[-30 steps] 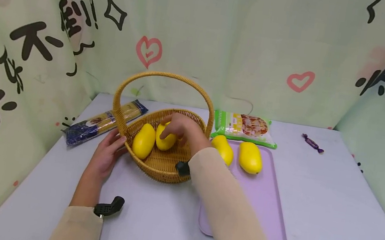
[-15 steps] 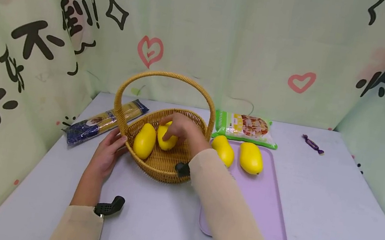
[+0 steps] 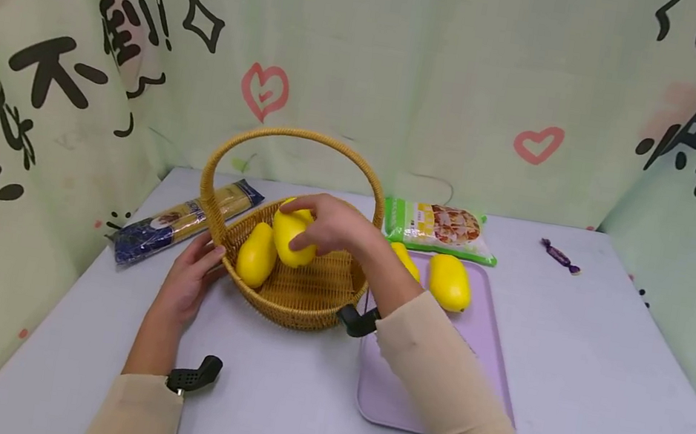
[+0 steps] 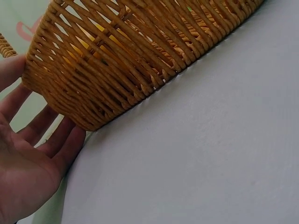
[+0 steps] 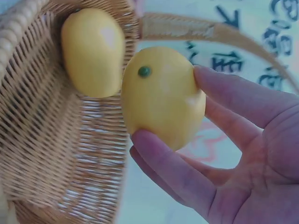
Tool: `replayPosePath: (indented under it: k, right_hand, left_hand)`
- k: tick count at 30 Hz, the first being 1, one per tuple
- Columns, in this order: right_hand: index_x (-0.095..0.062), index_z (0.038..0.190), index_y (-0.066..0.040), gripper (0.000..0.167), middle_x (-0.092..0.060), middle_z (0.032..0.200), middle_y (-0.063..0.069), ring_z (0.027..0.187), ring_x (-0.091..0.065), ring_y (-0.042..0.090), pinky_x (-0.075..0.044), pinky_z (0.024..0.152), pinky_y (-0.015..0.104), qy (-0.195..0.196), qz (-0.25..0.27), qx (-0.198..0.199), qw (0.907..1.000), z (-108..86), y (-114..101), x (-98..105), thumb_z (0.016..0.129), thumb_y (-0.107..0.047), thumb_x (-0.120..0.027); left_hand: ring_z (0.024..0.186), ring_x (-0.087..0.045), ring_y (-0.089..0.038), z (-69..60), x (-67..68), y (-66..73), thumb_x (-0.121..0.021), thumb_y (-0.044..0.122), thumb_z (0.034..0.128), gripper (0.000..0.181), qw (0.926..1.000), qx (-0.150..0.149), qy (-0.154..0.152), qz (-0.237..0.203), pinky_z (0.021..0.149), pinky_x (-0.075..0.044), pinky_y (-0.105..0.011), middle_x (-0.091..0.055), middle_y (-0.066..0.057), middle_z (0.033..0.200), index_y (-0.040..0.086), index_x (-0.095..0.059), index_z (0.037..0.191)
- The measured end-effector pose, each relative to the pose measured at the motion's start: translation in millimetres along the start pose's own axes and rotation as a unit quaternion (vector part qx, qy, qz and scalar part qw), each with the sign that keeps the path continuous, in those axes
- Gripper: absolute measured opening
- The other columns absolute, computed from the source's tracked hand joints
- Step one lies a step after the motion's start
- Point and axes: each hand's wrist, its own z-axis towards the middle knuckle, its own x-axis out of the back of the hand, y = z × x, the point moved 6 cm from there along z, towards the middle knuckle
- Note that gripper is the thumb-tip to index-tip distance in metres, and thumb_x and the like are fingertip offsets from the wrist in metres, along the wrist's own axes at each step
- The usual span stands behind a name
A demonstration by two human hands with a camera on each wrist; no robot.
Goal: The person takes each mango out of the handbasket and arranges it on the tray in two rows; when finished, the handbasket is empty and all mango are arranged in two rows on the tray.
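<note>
In the head view, a woven basket (image 3: 318, 284) with a tall arched handle stands at the middle left. My left hand (image 3: 188, 285) holds its left end, thumb near the rim and fingers against the outer side; the left wrist view shows the same grip on the wickerwork (image 4: 107, 60). My right hand (image 3: 342, 227) grips a yellow mango (image 3: 292, 237) between thumb and fingers, raised off the basket's floor. A green spot shows on this mango (image 5: 163, 93) in the right wrist view. A second mango (image 3: 256, 256) lies inside at the basket's left.
Right of the basket lies a lilac tray (image 3: 392, 396) with two more mangoes, one mango (image 3: 449, 283) in plain sight and another partly behind my right arm. A noodle pack (image 3: 163, 231), a green-and-white food bag (image 3: 440, 229) and a wrapped candy (image 3: 560, 256) lie around.
My right hand has lifted the mango up from the basket's floor, tilting it, and the forearm has swung slightly right. The left hand stays on the basket.
</note>
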Motion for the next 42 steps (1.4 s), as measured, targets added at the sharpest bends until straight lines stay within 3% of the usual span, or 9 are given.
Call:
replayPosePath:
  k: [3, 8, 11, 14, 21, 28, 31, 35, 42]
  right_hand:
    - [-0.061, 0.145, -0.029, 0.06, -0.044, 0.161, 0.003, 0.083, -0.063, 0.027, -0.06, 0.079, 0.035, 0.01, -0.001, 0.02, 0.9998, -25.0, -3.5, 5.5, 0.09, -0.012, -0.079]
    - [-0.062, 0.144, -0.031, 0.059, -0.044, 0.16, 0.0, 0.112, -0.058, 0.027, -0.053, 0.092, 0.036, 0.029, -0.016, 0.05, 0.9982, -68.1, -2.5, 17.6, 0.09, -0.015, -0.079]
    - [-0.062, 0.143, -0.035, 0.058, -0.047, 0.155, 0.001, 0.113, -0.054, 0.027, -0.05, 0.09, 0.037, 0.041, -0.031, 0.05, 0.9974, -92.4, 2.8, 25.3, 0.09, -0.018, -0.078]
    - [-0.062, 0.142, -0.037, 0.058, -0.046, 0.152, 0.001, 0.113, -0.057, 0.03, -0.054, 0.081, 0.035, 0.049, -0.027, 0.037, 0.9978, -115.3, 11.7, 31.2, 0.089, -0.018, -0.078]
    - [-0.064, 0.143, -0.026, 0.056, -0.053, 0.146, 0.011, 0.116, -0.061, 0.037, -0.057, 0.085, 0.038, 0.086, -0.068, 0.056, 0.9924, -153.1, 34.8, 36.9, 0.09, -0.018, -0.076]
    - [-0.061, 0.146, -0.023, 0.061, -0.054, 0.15, 0.016, 0.111, -0.06, 0.038, -0.054, 0.076, 0.033, 0.082, -0.071, -0.005, 0.994, -169.0, 70.6, 27.6, 0.088, -0.02, -0.08]
    - [-0.061, 0.146, -0.024, 0.061, -0.06, 0.14, 0.015, 0.111, -0.058, 0.036, -0.053, 0.074, 0.032, 0.074, -0.071, -0.041, 0.9939, -171.2, 85.9, 21.0, 0.088, -0.021, -0.081]
    - [-0.064, 0.143, -0.024, 0.061, -0.066, 0.127, 0.011, 0.102, -0.055, 0.03, -0.05, 0.071, 0.032, 0.072, -0.067, -0.052, 0.9938, -169.5, 100.8, 9.3, 0.086, -0.021, -0.083]
    - [-0.066, 0.14, -0.023, 0.06, -0.068, 0.126, 0.008, 0.09, -0.054, 0.024, -0.047, 0.072, 0.032, 0.061, -0.061, -0.062, 0.9944, -163.2, 117.4, -9.3, 0.083, -0.018, -0.086]
  left_hand:
    - [0.134, -0.048, -0.015, 0.4, -2.0, -1.1, -0.052, 0.024, 0.1094, 0.06, 1.0, 0.005, -0.002, 0.002, 0.121, -0.038, -0.036, -0.035, -0.008, 0.166, 0.021, -0.029, 0.165]
    - [0.132, -0.05, -0.014, 1.3, -2.7, 1.4, -0.052, 0.025, 0.1092, 0.059, 1.0, -0.005, 0.0, 0.003, 0.121, -0.038, -0.037, -0.036, -0.009, 0.165, 0.021, -0.03, 0.164]
    - [0.129, -0.051, -0.013, 0.9, -2.1, 3.4, -0.051, 0.024, 0.1096, 0.059, 0.9999, -0.011, 0.0, 0.003, 0.121, -0.038, -0.036, -0.036, -0.009, 0.165, 0.02, -0.029, 0.164]
    - [0.128, -0.051, -0.012, 0.8, -1.2, 3.2, -0.051, 0.025, 0.1097, 0.059, 0.9999, -0.01, -0.001, 0.005, 0.122, -0.037, -0.037, -0.036, -0.009, 0.165, 0.021, -0.029, 0.165]
    - [0.131, -0.05, -0.015, 0.2, 0.5, -0.8, -0.052, 0.027, 0.1095, 0.06, 0.9999, -0.007, 0.0, 0.009, 0.122, -0.038, -0.037, -0.034, -0.009, 0.166, 0.021, -0.029, 0.165]
    - [0.138, -0.046, -0.018, -1.0, 1.3, -2.9, -0.052, 0.026, 0.1095, 0.059, 1.0, 0.002, 0.002, 0.001, 0.125, -0.034, -0.038, -0.034, -0.006, 0.167, 0.022, -0.029, 0.164]
    - [0.14, -0.044, -0.019, -0.9, 0.0, -1.3, -0.051, 0.026, 0.1096, 0.059, 1.0, 0.0, -0.001, 0.001, 0.125, -0.034, -0.038, -0.034, -0.007, 0.167, 0.022, -0.03, 0.164]
    - [0.141, -0.044, -0.02, -0.8, -0.3, -0.2, -0.051, 0.026, 0.1096, 0.059, 1.0, 0.0, 0.001, 0.006, 0.125, -0.034, -0.039, -0.034, -0.006, 0.167, 0.022, -0.029, 0.164]
    - [0.141, -0.044, -0.019, -0.8, 0.0, -0.2, -0.052, 0.027, 0.1095, 0.06, 1.0, -0.001, -0.003, 0.003, 0.124, -0.035, -0.038, -0.034, -0.006, 0.167, 0.023, -0.028, 0.165]
